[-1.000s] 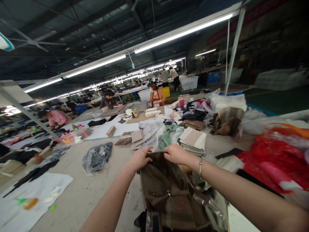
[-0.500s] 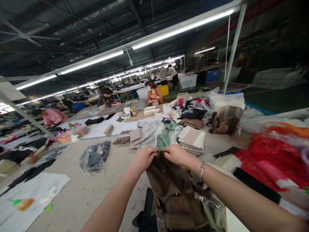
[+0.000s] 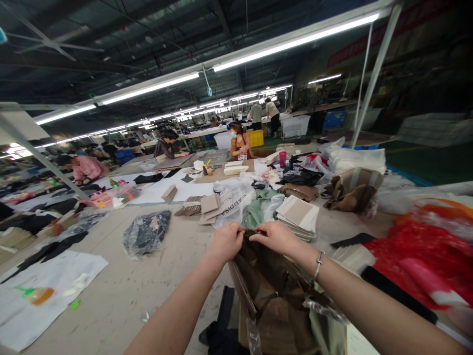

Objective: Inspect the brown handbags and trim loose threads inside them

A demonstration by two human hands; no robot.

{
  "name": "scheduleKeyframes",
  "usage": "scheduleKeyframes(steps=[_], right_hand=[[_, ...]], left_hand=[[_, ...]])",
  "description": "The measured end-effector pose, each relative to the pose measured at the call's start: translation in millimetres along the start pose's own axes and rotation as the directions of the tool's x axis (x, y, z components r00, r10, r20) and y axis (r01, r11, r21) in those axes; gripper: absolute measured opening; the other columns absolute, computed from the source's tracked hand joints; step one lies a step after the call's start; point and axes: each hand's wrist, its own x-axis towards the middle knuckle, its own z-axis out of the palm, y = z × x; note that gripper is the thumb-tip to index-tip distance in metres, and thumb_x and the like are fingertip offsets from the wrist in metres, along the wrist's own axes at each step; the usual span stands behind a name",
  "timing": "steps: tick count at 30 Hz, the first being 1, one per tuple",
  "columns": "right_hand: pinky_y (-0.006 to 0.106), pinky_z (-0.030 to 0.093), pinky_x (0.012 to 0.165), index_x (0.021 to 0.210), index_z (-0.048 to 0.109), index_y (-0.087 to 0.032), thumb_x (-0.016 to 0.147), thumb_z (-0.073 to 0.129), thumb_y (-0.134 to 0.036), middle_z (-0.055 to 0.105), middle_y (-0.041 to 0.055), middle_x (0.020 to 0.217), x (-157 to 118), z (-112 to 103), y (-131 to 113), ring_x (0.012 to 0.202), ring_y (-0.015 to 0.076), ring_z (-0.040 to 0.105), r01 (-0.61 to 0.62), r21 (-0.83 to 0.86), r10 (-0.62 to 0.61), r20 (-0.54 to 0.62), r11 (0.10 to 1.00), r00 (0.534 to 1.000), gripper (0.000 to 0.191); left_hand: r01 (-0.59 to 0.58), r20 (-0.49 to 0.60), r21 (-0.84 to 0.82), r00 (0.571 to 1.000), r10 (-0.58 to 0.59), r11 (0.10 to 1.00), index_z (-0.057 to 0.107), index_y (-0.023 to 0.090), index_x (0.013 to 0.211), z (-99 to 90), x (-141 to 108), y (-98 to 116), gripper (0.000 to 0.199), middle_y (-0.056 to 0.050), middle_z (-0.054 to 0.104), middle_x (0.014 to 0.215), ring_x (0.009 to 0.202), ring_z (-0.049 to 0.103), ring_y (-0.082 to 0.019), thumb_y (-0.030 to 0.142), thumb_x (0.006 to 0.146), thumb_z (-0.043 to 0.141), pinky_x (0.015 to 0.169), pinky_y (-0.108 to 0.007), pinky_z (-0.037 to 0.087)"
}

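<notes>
A brown fabric bag stands in front of me at the lower middle, its body partly in shadow. My left hand is closed on the bag's far top edge. Just to the right, my right hand, with a bracelet on the wrist, pinches the same edge. The two hands are a short gap apart. Clear plastic hangs from the bag's sides. Beyond the hands lie a printed plastic bag and a stack of beige and white panels.
Left on the table are a plastic-wrapped dark bundle and a glue bottle on white paper. Red plastic and a black flat object lie right. Co-workers sit across the tables.
The view has shifted slightly, so the surroundings appear further right. My hands have moved a little closer together along the bag's edge, and the right fingers look more extended.
</notes>
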Motion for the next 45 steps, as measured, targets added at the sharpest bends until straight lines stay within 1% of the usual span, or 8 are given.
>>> scheduleKeyframes(steps=[4, 8, 12, 14, 19, 26, 32, 45], right_hand=[[0.023, 0.038, 0.066, 0.105, 0.064, -0.027, 0.081, 0.051, -0.049, 0.069, 0.0023, 0.094, 11, -2, -3, 0.082, 0.0174, 0.061, 0.041, -0.051, -0.042, -0.024, 0.998, 0.999, 0.036], [0.024, 0.039, 0.065, 0.093, 0.068, -0.027, 0.084, 0.047, -0.043, 0.070, 0.0030, 0.088, 22, 0, -8, 0.082, 0.0184, 0.061, 0.080, -0.132, -0.075, 0.040, 0.988, 0.996, 0.028], [0.025, 0.039, 0.067, 0.089, 0.069, -0.023, 0.086, 0.044, -0.038, 0.069, 0.0056, 0.088, 25, 2, -8, 0.082, 0.0186, 0.061, 0.102, -0.178, -0.092, 0.063, 0.979, 0.994, 0.029], [0.025, 0.039, 0.069, 0.090, 0.069, -0.023, 0.086, 0.044, -0.037, 0.069, 0.0053, 0.091, 26, 2, -6, 0.085, 0.0184, 0.061, 0.133, -0.170, -0.124, 0.062, 0.976, 0.990, 0.029], [0.024, 0.039, 0.069, 0.091, 0.069, -0.023, 0.086, 0.044, -0.037, 0.069, 0.0043, 0.092, 27, 1, 0, 0.086, 0.0184, 0.060, 0.168, -0.169, -0.160, 0.062, 0.971, 0.985, 0.029], [0.025, 0.039, 0.071, 0.092, 0.068, -0.024, 0.086, 0.042, -0.039, 0.069, 0.0040, 0.094, 28, 2, -1, 0.088, 0.0187, 0.060, 0.125, -0.174, -0.117, 0.057, 0.977, 0.991, 0.031], [0.026, 0.040, 0.069, 0.091, 0.067, -0.023, 0.086, 0.041, -0.040, 0.069, 0.0058, 0.092, 27, 4, -7, 0.086, 0.0198, 0.061, 0.105, -0.190, -0.100, 0.035, 0.976, 0.994, 0.032], [0.026, 0.041, 0.071, 0.091, 0.068, -0.023, 0.086, 0.040, -0.040, 0.069, 0.0063, 0.091, 22, 1, -8, 0.086, 0.0201, 0.061, 0.076, -0.167, -0.072, 0.030, 0.983, 0.997, 0.033]], left_hand=[[-0.012, 0.005, -0.052, 1.000, 0.012, 0.999, 0.060, 0.018, 0.077, 1.0, 2, 1, 0.009, -0.003, 0.064, 0.078, 0.077, 0.058, -0.016, 0.021, 0.079, 0.052, 0.070, -0.027, 0.041], [-0.027, 0.021, -0.259, 0.999, 0.033, 0.966, 0.060, 0.019, 0.080, 1.1, 0, -9, 0.007, -0.002, 0.065, 0.083, 0.081, 0.060, -0.016, 0.017, 0.076, 0.054, 0.076, -0.028, 0.044], [0.061, 0.056, -0.494, 0.998, -0.039, 0.867, 0.050, 0.020, 0.111, -1.8, -6, -25, 0.045, -0.005, 0.060, 0.112, 0.090, 0.061, -0.017, 0.022, 0.068, 0.065, 0.079, -0.029, 0.047], [0.110, 0.087, -0.426, 0.993, -0.080, 0.898, 0.051, 0.019, 0.112, -4.8, -8, -29, 0.052, -0.007, 0.060, 0.113, 0.094, 0.060, -0.020, 0.026, 0.064, 0.070, 0.081, -0.030, 0.046], [0.100, 0.209, -0.262, 0.977, -0.045, 0.960, 0.069, 0.023, 0.089, -9.8, -7, -27, 0.020, -0.001, 0.071, 0.086, 0.079, 0.063, -0.018, 0.032, 0.076, 0.058, 0.072, -0.028, 0.045], [0.135, 0.114, -0.248, 0.987, -0.109, 0.959, 0.067, 0.021, 0.095, -3.7, -7, -26, 0.021, -0.003, 0.069, 0.093, 0.084, 0.062, -0.018, 0.026, 0.076, 0.057, 0.078, -0.029, 0.046], [-0.051, -0.058, -0.172, 0.997, 0.041, 0.984, 0.063, 0.022, 0.088, -11.1, -10, -19, 0.016, -0.003, 0.058, 0.097, 0.092, 0.056, -0.017, 0.027, 0.073, 0.063, 0.082, -0.029, 0.045], [-0.161, -0.084, -0.144, 0.985, 0.151, 0.976, 0.067, 0.019, 0.075, -7.6, -3, -10, 0.011, -0.005, 0.059, 0.087, 0.087, 0.054, -0.016, 0.022, 0.078, 0.056, 0.081, -0.030, 0.043]])
